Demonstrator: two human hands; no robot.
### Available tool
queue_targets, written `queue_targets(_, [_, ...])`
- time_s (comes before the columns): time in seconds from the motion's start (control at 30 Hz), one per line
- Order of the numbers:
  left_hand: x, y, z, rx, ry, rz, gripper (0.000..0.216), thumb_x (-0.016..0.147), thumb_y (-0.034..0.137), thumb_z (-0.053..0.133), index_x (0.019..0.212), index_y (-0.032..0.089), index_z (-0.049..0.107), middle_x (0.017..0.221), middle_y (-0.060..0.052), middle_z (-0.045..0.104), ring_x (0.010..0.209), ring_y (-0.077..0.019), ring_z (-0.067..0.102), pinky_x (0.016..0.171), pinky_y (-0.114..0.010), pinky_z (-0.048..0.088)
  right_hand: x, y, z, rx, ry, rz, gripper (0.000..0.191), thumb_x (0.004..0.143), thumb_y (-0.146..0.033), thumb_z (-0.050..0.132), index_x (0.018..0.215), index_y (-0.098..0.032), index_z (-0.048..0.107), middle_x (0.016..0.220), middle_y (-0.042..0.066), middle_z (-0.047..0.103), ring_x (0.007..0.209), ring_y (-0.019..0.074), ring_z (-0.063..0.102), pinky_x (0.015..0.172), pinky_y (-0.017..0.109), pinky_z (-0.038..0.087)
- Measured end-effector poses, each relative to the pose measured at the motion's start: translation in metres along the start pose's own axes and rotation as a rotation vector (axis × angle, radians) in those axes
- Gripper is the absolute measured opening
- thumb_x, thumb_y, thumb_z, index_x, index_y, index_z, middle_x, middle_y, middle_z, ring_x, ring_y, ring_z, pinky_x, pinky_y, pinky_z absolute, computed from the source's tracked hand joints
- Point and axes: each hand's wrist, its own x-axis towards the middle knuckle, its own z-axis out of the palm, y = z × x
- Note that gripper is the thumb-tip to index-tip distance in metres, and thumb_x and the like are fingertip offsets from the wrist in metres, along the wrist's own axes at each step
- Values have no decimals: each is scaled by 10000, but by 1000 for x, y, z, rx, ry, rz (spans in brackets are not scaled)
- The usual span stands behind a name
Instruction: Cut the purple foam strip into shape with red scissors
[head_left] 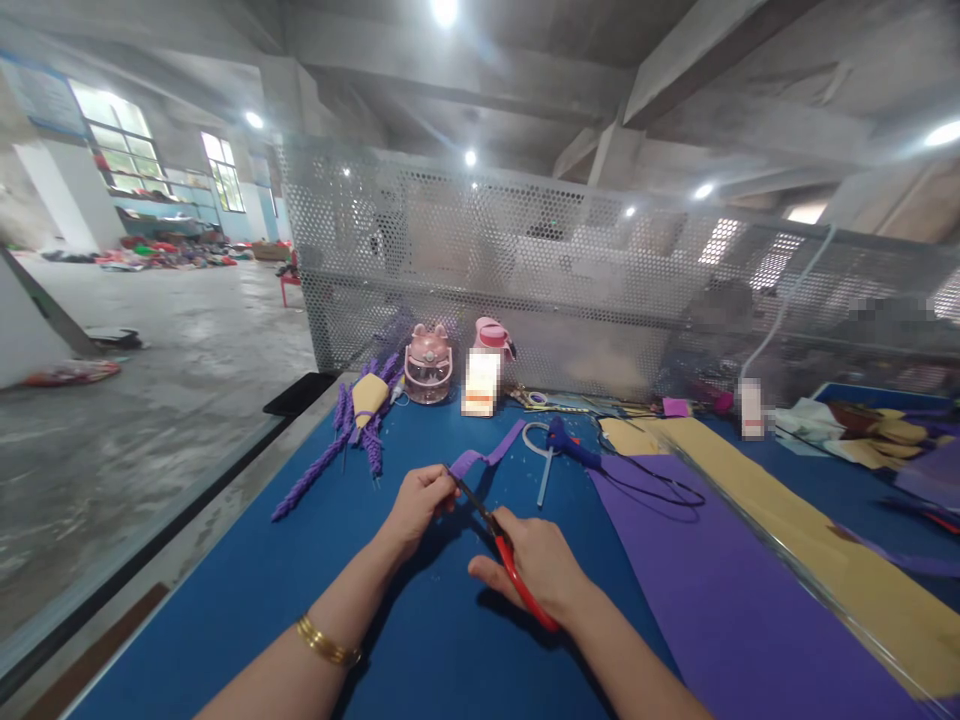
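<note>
My left hand [426, 502] pinches the near end of a purple strip [491, 457], which curls away toward the back of the table. My right hand [541, 558] is closed around red-handled scissors [517, 578]. Their dark blades point up and left and meet the strip beside my left fingertips. Whether the blades are fully closed, I cannot tell. Beyond my right hand lies a blue glue gun [574, 446] with a glue stick [544, 478] below its front and a roll of tape [535, 438] beside it.
Purple braided pieces with a yellow shape [370, 400] lie at the left. A pink bottle [429, 365] stands against the perforated metal screen [525, 250]. A purple sheet [720, 560] and yellow sheets [810, 530] cover the right side. The blue table [247, 610] ends at the left beside an aisle.
</note>
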Motion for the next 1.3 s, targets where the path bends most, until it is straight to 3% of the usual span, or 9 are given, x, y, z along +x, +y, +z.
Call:
queue_targets(0.27, [0,-2,1,-22,2,-16,277,694,377,552,545,145,534,437,25,476,411,-68,348,439,-217,203,2,-2,3,-47,-30,47,420,897,-572,379,927,-185,541,690,39,679,626,229,651,496,257,204])
queue_targets(1.3, [0,1,1,-32,-2,-20,248,698,339,555,535,153,533,440,29,484,413,-69,356,441,-215,224,4,-1,7,-18,8,85,359,895,-526,441,873,-195,577,668,37,680,631,222,659,494,242,240])
